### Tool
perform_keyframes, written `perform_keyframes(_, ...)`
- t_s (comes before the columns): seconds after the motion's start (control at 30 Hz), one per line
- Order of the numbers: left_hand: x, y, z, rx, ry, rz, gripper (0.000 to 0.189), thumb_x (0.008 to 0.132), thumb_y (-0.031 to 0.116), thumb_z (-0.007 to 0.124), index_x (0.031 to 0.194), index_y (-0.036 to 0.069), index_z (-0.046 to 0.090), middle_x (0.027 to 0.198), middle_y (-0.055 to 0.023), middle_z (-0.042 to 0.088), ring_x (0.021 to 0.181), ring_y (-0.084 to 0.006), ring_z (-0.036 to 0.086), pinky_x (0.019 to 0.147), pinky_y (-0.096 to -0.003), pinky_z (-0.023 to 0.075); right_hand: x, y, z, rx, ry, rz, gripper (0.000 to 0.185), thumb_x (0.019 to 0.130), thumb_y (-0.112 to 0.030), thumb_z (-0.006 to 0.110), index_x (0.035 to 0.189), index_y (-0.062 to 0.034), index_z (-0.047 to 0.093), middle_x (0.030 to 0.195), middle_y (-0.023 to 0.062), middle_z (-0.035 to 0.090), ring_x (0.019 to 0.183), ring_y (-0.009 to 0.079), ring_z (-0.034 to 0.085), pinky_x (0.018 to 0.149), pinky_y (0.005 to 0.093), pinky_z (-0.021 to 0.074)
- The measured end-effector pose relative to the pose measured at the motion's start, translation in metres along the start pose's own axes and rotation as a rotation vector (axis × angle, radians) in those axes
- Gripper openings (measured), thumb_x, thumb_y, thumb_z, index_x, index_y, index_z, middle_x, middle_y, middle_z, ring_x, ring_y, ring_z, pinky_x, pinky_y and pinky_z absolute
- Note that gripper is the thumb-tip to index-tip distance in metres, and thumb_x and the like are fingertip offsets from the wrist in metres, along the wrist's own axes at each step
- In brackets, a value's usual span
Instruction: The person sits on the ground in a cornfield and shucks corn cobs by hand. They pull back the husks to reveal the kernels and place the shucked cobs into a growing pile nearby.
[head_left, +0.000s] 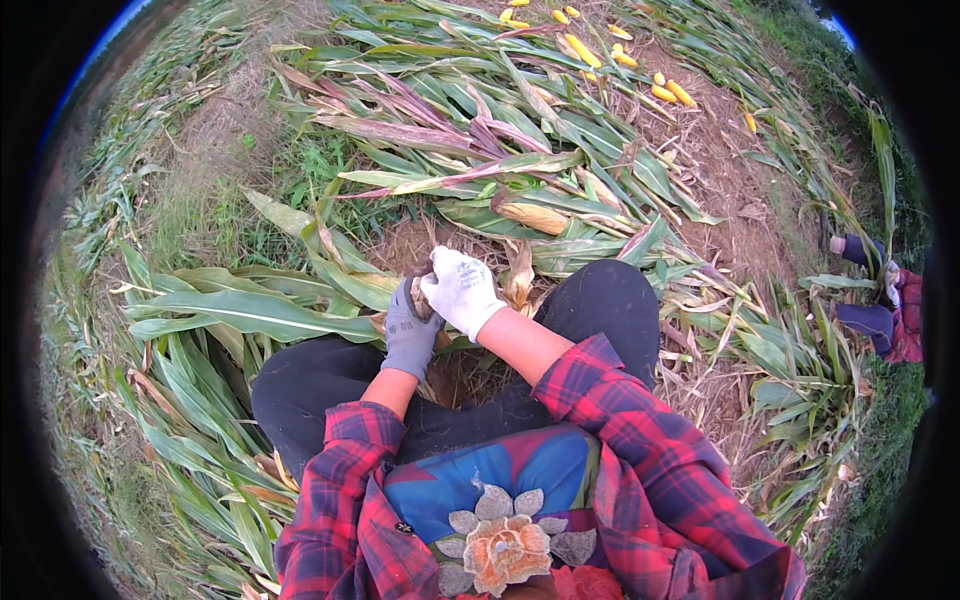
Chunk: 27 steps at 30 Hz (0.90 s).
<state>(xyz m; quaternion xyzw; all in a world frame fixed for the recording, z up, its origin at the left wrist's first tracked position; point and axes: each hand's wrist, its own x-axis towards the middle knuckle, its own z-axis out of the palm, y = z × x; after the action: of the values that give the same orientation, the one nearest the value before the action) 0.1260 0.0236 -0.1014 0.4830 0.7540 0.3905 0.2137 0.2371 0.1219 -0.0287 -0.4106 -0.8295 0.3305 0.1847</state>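
Note:
My left hand (412, 330), in a grey glove, is closed around a brownish ear of corn (421, 297), largely hidden by the fingers. At the ear's upper end, my right hand (461, 289) in a white glove has its fingers closed on the tip or husk; which of these cannot be told. Both hands are close together above the ground between my bent knees. Just right of the white glove hangs a dry husk (519, 274). An ear in pale husk (534, 216) lies farther off on the cut stalks.
Cut corn stalks with long leaves (247, 311) lie to the left and ahead. Husked yellow ears (582, 51) are scattered on the soil at the upper right. Another person (885, 300) sits at the far right edge beside upright stalks.

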Motion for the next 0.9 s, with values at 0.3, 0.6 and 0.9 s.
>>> perform_keyframes(0.3, -0.006, 0.0, 0.001, 0.047, 0.025, -0.035, 0.083, 0.074, 0.015, 0.081, 0.144, 0.003, 0.038, 0.137, -0.0194, 0.051, 0.128, -0.0338, 0.051, 0.108, -0.0397, 0.0407, -0.003, 0.001, -0.003, 0.035, -0.049, 0.008, 0.031, 0.092, -0.028, 0.054, 0.102, 0.0002, 0.062, 0.099, 0.0247, 0.068, 0.097, 0.0407, 0.065, 0.087, 0.0483, 0.0504)
perform_keyframes(0.6, -0.001, 0.001, 0.003, 0.005, 0.028, 0.011, 0.082, 0.072, 0.02, 0.084, 0.142, 0.002, 0.044, 0.132, -0.0182, 0.054, 0.121, -0.0314, 0.054, 0.104, -0.0387, 0.0442, 0.004, 0.04, 0.012, 0.738, 0.126, 0.621, 0.029, 0.086, -0.025, 0.057, 0.093, 0.0, 0.07, 0.088, 0.0192, 0.07, 0.085, 0.0316, 0.069, 0.079, 0.0406, 0.0528)
perform_keyframes(0.9, 0.001, -0.007, 0.001, -0.029, -0.001, 0.02, 0.08, 0.075, 0.017, 0.081, 0.143, 0.001, 0.042, 0.134, -0.0174, 0.054, 0.121, -0.0292, 0.055, 0.104, -0.0373, 0.0444, -0.007, 0.027, -0.015, 0.166, 0.22, -0.179, 0.037, 0.088, -0.016, 0.055, 0.121, 0.0001, 0.055, 0.111, 0.0265, 0.063, 0.1, 0.0408, 0.064, 0.092, 0.0453, 0.0502)
